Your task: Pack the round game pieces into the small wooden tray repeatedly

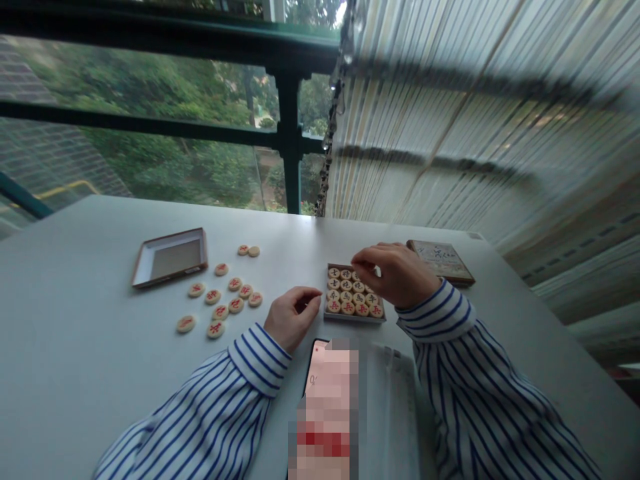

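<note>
A small box (354,316) packed with round wooden game pieces marked in red and black sits on the white table (75,373). My right hand (395,272) hovers over its right side, fingers pinched together at the top row; what they hold is hidden. My left hand (291,316) rests on the table just left of the box, fingers curled loosely inward with nothing visible in them. Several loose red-marked pieces (223,300) lie scattered further left.
An upturned box lid (170,257) lies at the far left of the pieces. A folded board or booklet (441,260) lies beyond my right hand. A phone (316,363) lies near the front edge. Window railing and blinds stand behind the table.
</note>
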`<state>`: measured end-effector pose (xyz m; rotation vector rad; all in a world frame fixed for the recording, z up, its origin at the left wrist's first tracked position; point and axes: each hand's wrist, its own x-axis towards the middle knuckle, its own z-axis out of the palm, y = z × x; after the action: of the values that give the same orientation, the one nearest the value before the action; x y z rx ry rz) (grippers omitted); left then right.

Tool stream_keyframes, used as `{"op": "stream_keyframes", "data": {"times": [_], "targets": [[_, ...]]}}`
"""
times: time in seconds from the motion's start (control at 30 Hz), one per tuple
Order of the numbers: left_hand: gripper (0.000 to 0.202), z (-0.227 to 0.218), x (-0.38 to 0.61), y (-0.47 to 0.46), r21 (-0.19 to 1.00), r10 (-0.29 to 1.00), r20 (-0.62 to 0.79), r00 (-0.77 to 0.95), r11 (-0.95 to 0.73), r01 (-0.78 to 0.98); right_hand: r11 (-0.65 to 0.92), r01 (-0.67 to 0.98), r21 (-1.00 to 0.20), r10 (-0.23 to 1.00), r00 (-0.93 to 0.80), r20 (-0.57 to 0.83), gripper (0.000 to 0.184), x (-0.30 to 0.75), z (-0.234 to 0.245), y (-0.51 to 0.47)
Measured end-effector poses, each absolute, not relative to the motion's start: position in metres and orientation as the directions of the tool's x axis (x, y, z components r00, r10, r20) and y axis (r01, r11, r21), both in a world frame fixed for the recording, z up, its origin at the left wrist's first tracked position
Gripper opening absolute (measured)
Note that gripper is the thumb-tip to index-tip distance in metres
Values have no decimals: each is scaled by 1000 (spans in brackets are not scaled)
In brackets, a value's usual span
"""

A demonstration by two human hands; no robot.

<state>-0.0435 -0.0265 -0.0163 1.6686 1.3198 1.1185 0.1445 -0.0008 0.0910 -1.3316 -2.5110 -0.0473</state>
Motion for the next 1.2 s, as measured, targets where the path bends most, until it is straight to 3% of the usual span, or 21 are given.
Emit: {"op": "stream_keyframes", "data": {"times": [0.87,1.2], "targets": [[13,21,-70,-60,754,890,451,66,-419,506,595,799,-82,786,-558,268,18,133,91,-10],[12,25,-112,-73,692,860,506,-65,-360,626,680,716,-156,725,-627,283,15,122,81,-13]]}}
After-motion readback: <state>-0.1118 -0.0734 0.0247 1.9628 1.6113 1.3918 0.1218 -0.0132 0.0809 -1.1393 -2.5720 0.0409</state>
